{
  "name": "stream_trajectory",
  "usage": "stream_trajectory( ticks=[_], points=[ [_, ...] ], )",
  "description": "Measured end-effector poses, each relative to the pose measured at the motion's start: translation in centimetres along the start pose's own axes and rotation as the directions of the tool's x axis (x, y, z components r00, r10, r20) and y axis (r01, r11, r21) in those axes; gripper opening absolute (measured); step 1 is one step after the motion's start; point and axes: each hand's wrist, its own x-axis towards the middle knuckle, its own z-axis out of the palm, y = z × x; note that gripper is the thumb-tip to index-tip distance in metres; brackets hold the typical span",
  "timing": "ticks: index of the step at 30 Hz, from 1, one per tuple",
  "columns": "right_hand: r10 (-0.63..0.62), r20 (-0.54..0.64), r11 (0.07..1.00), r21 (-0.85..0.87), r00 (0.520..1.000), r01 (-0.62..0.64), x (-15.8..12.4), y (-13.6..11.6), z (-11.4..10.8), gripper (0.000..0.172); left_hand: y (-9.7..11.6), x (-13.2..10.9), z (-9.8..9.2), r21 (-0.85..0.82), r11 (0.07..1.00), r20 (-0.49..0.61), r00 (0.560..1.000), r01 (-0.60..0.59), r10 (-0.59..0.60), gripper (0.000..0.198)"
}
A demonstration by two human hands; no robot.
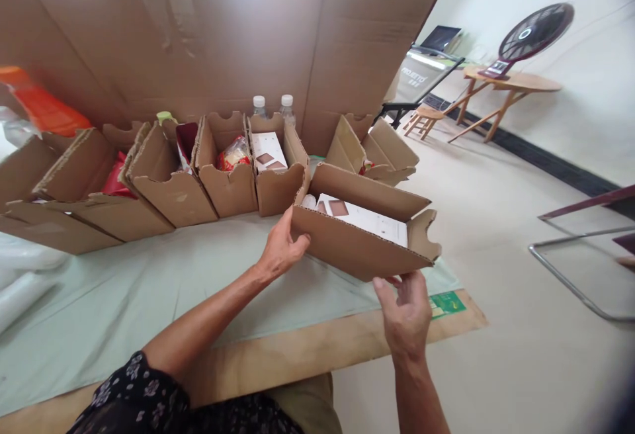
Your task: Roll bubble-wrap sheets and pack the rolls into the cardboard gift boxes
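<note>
Flowered sleeve [141,391] foremost; left hand [282,247] curls closed on a box [354,241]; right hand [407,315], half-open, sits beneath, grip unclear to me; carton [372,220] inside.

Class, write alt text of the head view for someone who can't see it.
A person's left hand grips one end of an open cardboard box holding a white carton; the right hand is at the box's lower edge. More open cardboard boxes sit nearby on a pale green cloth.
</note>
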Motion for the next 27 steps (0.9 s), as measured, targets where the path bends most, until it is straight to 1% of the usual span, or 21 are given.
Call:
stream_trajectory(
  ticks=[3, 6, 7, 9, 11, 12, 14, 16, 17, 19, 23, 27],
  points=[
    [-0.017, 0.024, 1.0, -0.025, 1.0, 0.018, -0.1, 0.4, -0.6, 0.05, -0.2, -0.5, -0.2, -0.041, 0.999, -0.003, 1.0, -0.013, 0.013, 0.053],
    [-0.019, 0.053, 0.998, -0.066, 0.998, 0.023, 0.4, 0.5, -0.9, 0.05, 0.0, -2.4, 0.0, -0.042, 0.999, -0.023, 1.0, -0.009, 0.008, 0.057],
    [-0.02, 0.068, 0.997, -0.074, 0.997, 0.025, 0.8, 0.5, -0.8, 0.049, 0.2, -3.5, 0.2, -0.031, 0.999, -0.043, 0.999, -0.007, 0.006, 0.06],
    [-0.026, 0.118, 0.998, -0.057, 0.993, 0.033, 2.0, 0.6, -0.3, 0.043, 0.5, -6.6, 0.7, 0.004, 1.0, -0.088, 0.996, -0.006, 0.006, 0.072],
    [-0.039, 0.187, 0.999, 0.021, 0.982, 0.036, 4.0, 0.8, 0.6, 0.041, 0.8, -10.3, 1.1, 0.054, 0.998, -0.089, 0.996, -0.012, 0.017, 0.087],
    [-0.051, 0.221, 0.996, 0.078, 0.974, 0.034, 5.2, 0.9, 1.1, 0.043, 0.9, -12.1, 1.3, 0.08, 0.997, -0.081, 0.996, -0.02, 0.027, 0.093],
    [-0.089, 0.268, 0.981, 0.188, 0.959, 0.038, 7.6, 1.0, 2.3, 0.052, 1.1, -15.2, 1.7, 0.12, 0.99, 0.053, 0.997, -0.07, 0.064, 0.101],
    [-0.124, 0.293, 0.966, 0.253, 0.948, 0.048, 9.5, 0.9, 3.5, 0.062, 1.1, -17.0, 2.0, 0.14, 0.981, 0.193, 0.975, -0.134, 0.105, 0.107],
    [-0.135, 0.299, 0.963, 0.265, 0.945, 0.053, 10.3, 0.7, 4.1, 0.065, 1.0, -17.4, 2.1, 0.146, 0.977, 0.241, 0.963, -0.157, 0.119, 0.109],
    [-0.137, 0.311, 0.961, 0.273, 0.941, 0.05, 11.2, 0.2, 5.0, 0.067, 0.8, -17.4, 2.4, 0.159, 0.97, 0.277, 0.952, -0.182, 0.133, 0.11],
    [-0.124, 0.31, 0.958, 0.284, 0.943, 0.032, 11.7, -0.6, 6.3, 0.062, 0.6, -16.5, 3.0, 0.156, 0.963, 0.285, 0.943, -0.221, 0.171, 0.109],
    [-0.14, 0.274, 0.967, 0.246, 0.951, 0.071, 12.1, -1.1, 7.6, 0.056, 0.7, -16.3, 3.8, 0.155, 0.96, 0.298, 0.937, -0.235, 0.182, 0.111]
  ],
)
